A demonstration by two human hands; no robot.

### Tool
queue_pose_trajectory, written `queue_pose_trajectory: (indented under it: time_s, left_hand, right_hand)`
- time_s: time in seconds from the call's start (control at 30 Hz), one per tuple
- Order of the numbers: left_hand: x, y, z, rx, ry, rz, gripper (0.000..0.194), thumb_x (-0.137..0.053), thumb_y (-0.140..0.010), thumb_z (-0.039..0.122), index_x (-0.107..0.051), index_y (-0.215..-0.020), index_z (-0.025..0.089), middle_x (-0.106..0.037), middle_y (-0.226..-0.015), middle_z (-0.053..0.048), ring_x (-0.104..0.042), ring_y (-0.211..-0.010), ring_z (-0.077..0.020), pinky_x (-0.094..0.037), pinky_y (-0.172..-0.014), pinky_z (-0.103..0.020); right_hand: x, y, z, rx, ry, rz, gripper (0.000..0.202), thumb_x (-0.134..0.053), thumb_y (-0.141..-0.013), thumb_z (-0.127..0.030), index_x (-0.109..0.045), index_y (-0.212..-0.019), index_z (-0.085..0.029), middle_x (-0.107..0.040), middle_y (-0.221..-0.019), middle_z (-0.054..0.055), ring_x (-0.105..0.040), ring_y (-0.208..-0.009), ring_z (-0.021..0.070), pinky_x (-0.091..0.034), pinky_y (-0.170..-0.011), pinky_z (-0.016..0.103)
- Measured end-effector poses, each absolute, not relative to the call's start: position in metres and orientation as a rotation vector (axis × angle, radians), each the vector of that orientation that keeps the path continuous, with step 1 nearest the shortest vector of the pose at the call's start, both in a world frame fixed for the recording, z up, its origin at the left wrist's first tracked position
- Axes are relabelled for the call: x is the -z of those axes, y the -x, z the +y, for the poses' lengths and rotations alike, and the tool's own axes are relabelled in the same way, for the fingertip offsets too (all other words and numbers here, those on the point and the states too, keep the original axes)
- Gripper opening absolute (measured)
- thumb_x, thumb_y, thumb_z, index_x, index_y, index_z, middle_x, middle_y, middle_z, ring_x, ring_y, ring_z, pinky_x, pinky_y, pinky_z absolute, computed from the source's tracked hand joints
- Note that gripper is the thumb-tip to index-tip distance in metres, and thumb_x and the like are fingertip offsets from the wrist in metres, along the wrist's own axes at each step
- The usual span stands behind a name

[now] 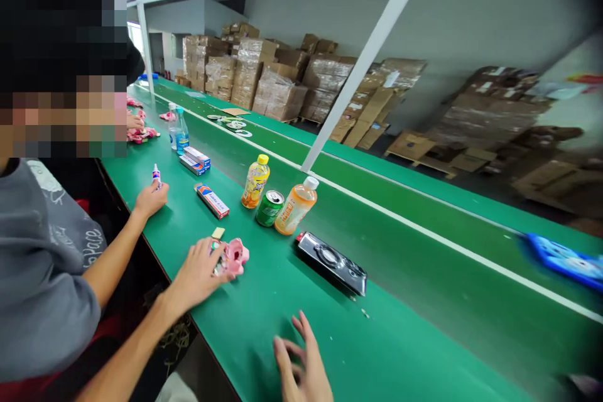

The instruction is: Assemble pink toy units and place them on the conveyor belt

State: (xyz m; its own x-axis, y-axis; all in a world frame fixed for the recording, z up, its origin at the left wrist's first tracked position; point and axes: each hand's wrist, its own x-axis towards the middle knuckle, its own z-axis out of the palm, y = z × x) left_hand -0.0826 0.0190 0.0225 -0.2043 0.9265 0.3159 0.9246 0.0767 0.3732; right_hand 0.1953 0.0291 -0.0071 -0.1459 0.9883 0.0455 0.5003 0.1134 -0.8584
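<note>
On the green table (400, 339), nearer than the green drink can (268, 210), the right hand (308, 370) is open, the left hand (198, 270) gripping. Right of the can lies a glossy black case (332, 260); left, the gripped pink flower-shaped piece (238, 255).

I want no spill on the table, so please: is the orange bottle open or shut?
The orange bottle looks shut: its white cap sits on top.
</note>
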Motion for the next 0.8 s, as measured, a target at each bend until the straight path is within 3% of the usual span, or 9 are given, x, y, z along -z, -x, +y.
queue_pose_trajectory:
  time_s: [0.1,0.17,0.27,0.4,0.53,0.7,0.8]
  left_hand:
    - [-0.024,0.026,-0.01,-0.795,-1.984,2.156,0.056,-0.045,-0.102,0.059,-0.051,-0.149,0.029,-0.06,-0.136,-0.013,-0.057,-0.121,-0.0291,-0.051,-0.099,-0.045]
    - [-0.025,0.01,-0.02,-0.836,-1.964,1.97,0.048,-0.036,-0.107,0.049,-0.049,-0.149,0.032,-0.063,-0.132,-0.009,-0.059,-0.117,-0.025,-0.05,-0.101,-0.043]
    - [-0.021,0.013,-0.013,-0.886,-1.869,1.793,0.044,-0.031,-0.108,0.036,-0.054,-0.144,0.026,-0.066,-0.122,-0.009,-0.059,-0.114,-0.0242,-0.046,-0.107,-0.045]
    - [-0.02,0.025,0.015,-0.848,-1.824,1.675,0.037,-0.051,-0.097,0.039,-0.063,-0.128,0.021,-0.061,-0.111,-0.009,-0.053,-0.11,-0.0291,-0.044,-0.103,-0.051]
    - [-0.035,0.021,0.03,-0.844,-1.827,1.515,0.017,-0.065,-0.085,0.034,-0.064,-0.096,0.022,-0.061,-0.102,-0.004,-0.052,-0.102,-0.0261,-0.044,-0.098,-0.044]
    - [-0.033,0.0,0.029,-0.982,-1.58,1.409,0.021,-0.052,-0.096,0.042,-0.048,-0.092,0.022,-0.056,-0.08,0.003,-0.054,-0.075,-0.0157,-0.047,-0.074,-0.029]
    - [-0.02,-0.012,0.022,-1.12,-1.385,1.356,0.03,-0.044,-0.099,0.053,-0.039,-0.092,0.024,-0.053,-0.076,0.005,-0.056,-0.069,-0.0133,-0.047,-0.065,-0.025]
  right_hand:
    - [-0.001,-0.171,0.034,-1.11,1.419,-1.547,0.08,-0.055,-0.091,-0.07,-0.051,-0.148,-0.013,-0.068,-0.131,0.018,-0.071,-0.074,0.0219,-0.06,-0.057,0.032]
    - [-0.008,-0.177,0.029,-1.102,1.436,-1.442,0.07,-0.052,-0.094,-0.066,-0.058,-0.141,-0.015,-0.07,-0.129,0.015,-0.071,-0.084,0.0223,-0.06,-0.066,0.031]
    - [-0.013,-0.202,0.015,-1.062,1.491,-1.347,0.055,-0.053,-0.095,-0.058,-0.066,-0.131,-0.017,-0.073,-0.121,0.012,-0.071,-0.092,0.0223,-0.059,-0.075,0.03]
    - [-0.009,-0.223,-0.003,-0.895,1.533,-1.287,0.052,-0.056,-0.096,-0.055,-0.065,-0.131,-0.018,-0.072,-0.121,0.012,-0.07,-0.096,0.0227,-0.058,-0.076,0.03]
    - [-0.008,-0.21,-0.008,-0.484,1.436,-1.394,0.036,-0.056,-0.1,-0.046,-0.068,-0.12,-0.018,-0.072,-0.116,0.011,-0.07,-0.095,0.0212,-0.056,-0.075,0.029]
    - [-0.027,-0.169,0.017,-0.211,1.037,-1.834,0.022,-0.053,-0.105,-0.025,-0.065,-0.123,-0.021,-0.071,-0.113,0.007,-0.068,-0.104,0.0199,-0.053,-0.089,0.03]
    - [-0.035,-0.154,0.038,-0.259,0.98,-2.062,0.018,-0.049,-0.105,-0.019,-0.065,-0.113,-0.02,-0.07,-0.106,0.006,-0.067,-0.096,0.0183,-0.053,-0.084,0.028]
